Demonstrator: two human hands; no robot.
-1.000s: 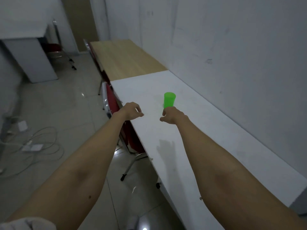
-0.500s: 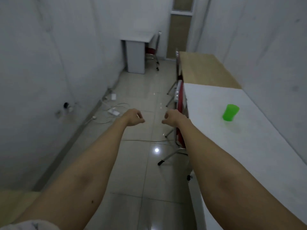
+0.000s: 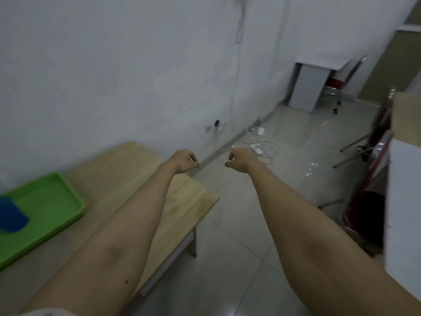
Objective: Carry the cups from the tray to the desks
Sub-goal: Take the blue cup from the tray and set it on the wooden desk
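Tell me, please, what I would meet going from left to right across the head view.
blue cup → left hand → right hand → far desk → near white desk

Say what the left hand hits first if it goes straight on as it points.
The way looks free nearby: the left hand points past the corner of the wooden table, toward the wall socket. Probably the wall there first; depth is unclear.

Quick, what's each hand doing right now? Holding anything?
Left hand: open, fingers loosely curled, holding nothing.
Right hand: open, fingers loosely curled, holding nothing.
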